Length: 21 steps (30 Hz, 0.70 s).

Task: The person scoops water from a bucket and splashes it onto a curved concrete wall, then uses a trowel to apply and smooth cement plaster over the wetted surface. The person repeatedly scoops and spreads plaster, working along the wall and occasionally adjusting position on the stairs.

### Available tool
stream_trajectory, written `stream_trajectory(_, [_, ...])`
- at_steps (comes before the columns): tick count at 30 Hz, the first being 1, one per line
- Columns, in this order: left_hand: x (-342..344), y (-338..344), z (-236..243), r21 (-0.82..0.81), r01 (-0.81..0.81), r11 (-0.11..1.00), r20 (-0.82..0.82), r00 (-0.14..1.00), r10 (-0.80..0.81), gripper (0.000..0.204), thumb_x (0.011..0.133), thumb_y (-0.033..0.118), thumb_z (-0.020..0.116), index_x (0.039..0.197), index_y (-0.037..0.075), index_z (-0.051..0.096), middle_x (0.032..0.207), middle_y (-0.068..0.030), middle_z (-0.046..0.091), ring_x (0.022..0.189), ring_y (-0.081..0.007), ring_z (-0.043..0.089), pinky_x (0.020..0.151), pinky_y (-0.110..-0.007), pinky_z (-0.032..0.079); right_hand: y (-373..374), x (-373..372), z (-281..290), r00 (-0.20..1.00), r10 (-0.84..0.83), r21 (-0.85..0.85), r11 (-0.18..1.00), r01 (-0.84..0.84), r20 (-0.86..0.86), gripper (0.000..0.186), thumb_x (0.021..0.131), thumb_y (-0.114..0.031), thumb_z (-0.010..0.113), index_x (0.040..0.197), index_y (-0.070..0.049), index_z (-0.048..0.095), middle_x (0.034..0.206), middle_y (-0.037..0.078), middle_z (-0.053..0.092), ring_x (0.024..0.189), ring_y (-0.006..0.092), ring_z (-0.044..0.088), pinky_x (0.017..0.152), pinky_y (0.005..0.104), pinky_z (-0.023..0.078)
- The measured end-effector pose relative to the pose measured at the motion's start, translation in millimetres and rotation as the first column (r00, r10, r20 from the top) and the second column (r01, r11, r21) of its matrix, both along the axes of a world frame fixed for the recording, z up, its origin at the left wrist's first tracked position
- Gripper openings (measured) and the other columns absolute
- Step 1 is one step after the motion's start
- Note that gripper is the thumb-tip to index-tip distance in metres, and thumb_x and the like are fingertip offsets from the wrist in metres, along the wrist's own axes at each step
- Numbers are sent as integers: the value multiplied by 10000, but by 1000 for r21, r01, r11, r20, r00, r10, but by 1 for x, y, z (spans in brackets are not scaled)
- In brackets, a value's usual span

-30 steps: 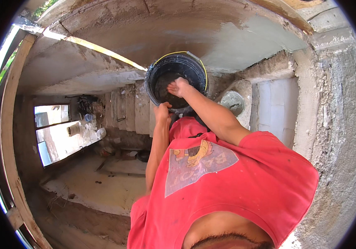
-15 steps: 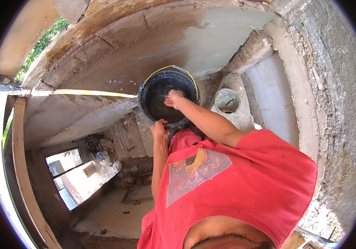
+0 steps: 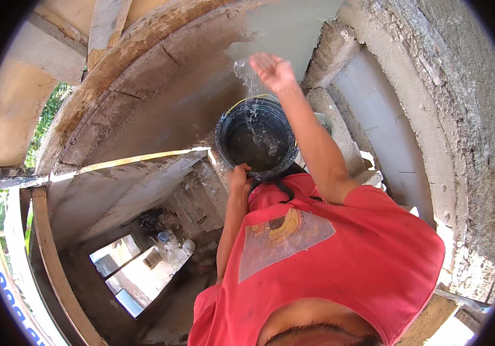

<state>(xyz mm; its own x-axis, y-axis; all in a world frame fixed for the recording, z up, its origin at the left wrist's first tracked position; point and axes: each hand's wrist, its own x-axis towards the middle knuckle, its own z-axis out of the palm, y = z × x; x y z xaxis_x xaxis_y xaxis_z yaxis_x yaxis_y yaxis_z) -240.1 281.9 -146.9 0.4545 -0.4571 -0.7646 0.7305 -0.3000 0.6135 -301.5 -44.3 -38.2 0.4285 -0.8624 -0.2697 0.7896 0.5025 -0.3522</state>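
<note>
A black bucket [image 3: 222, 151] with a yellow wire handle stands against my front, with dark water inside. My left hand [image 3: 239, 176] grips its near left rim, fingers closed over the edge. Above the far right side of the bucket, my right hand [image 3: 273, 70] is raised with palm up and fingers stretched out, holding nothing. Splashing water [image 3: 250, 81] hangs in the air beside those fingers and falls into the bucket. Beyond lies the wall [image 3: 195, 95], part brown and damp, part coated with smooth grey plaster [image 3: 288, 34].
A small round container [image 3: 323, 122] sits on a concrete ledge [image 3: 340, 132] to the right, mostly behind my right forearm. A rough concrete wall [image 3: 467, 115] rises at the far right. At left stand a wooden post [image 3: 48, 248] and a window opening [image 3: 141, 274].
My right hand has risen out of the bucket toward the wall, throwing up water. My left hand stays on the rim. The view has shifted, so the bucket appears further right.
</note>
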Motion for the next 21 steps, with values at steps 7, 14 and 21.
stream_trajectory(7, [-1,-14,-6,-31,100,994,11,995,-100,418,682,-5,657,1073,-92,540,928,-167,575,747,-301,599,590,-445,503,-37,-48,40,911,-289,-98,957,272,-294,499,1073,-171,231,1471,107,346,1451,263,489,1309,365,548,1111,449,484])
stream_trajectory(14, [-4,-24,-6,43,109,993,65,992,-112,377,691,-11,649,1046,-91,553,930,-178,602,742,-292,613,571,-433,504,134,-28,-155,545,526,536,829,-160,-652,349,1010,-230,444,1127,65,589,1115,240,660,991,386,696,864,481,599])
stream_trajectory(21, [0,-25,16,25,155,988,49,986,-156,310,724,-61,613,1023,-128,560,952,-199,604,812,-340,648,652,-494,585,148,-32,-185,701,515,751,659,45,-493,357,1039,-262,446,1143,39,607,1156,225,657,1008,363,695,818,502,605])
